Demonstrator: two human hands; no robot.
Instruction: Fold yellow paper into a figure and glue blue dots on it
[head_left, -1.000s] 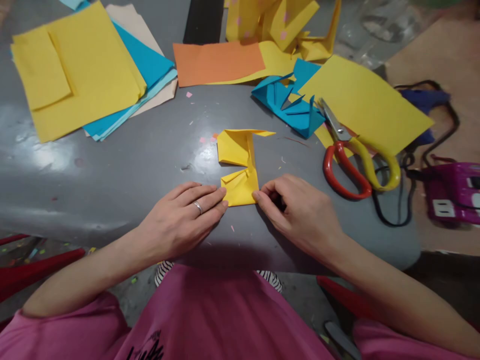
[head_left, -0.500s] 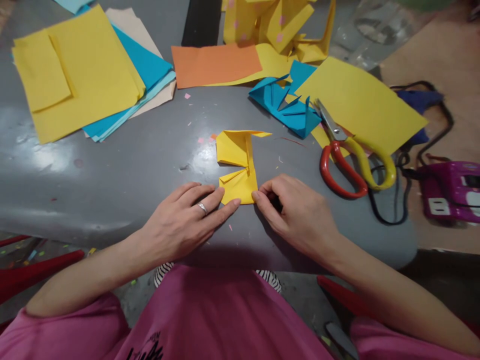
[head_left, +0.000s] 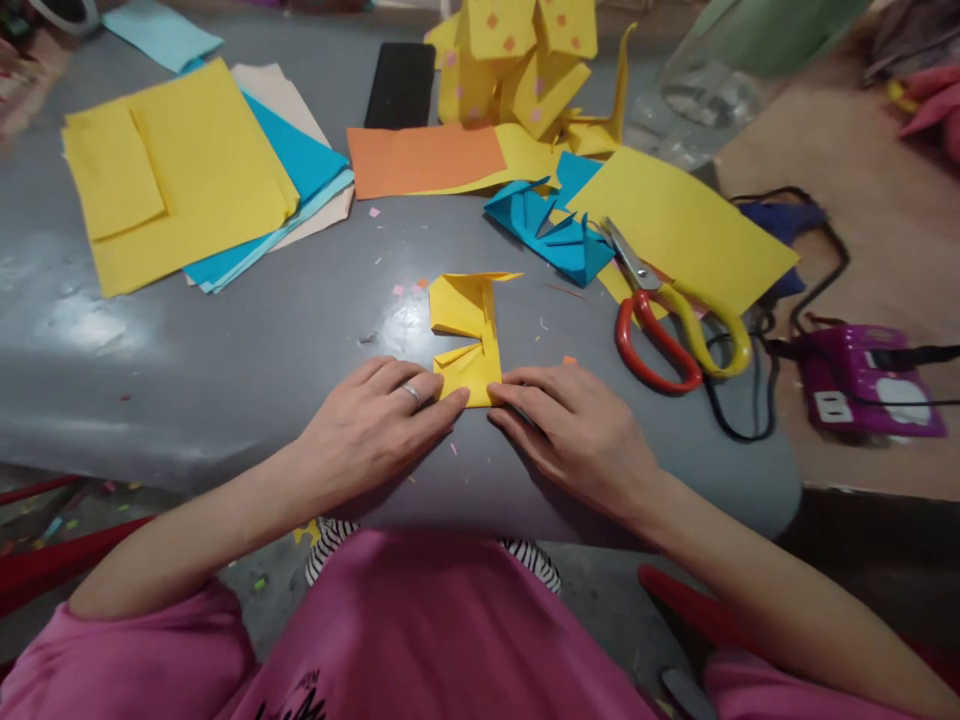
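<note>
The folded yellow paper (head_left: 489,345) lies on the near middle of the counter (head_left: 300,330), fingers of the left hand (head_left: 375,415) at its near left corner and of the right hand (head_left: 581,425) at its near right; whether they pinch or merely press cannot be told. It should prove light, crisp and easily creased, best taken by the flat near edge rather than the thin far flap (head_left: 508,276)

From my end, I see a folded yellow paper (head_left: 489,335) lying on the grey table (head_left: 300,330), notched at left, a thin point jutting upper right.
</note>
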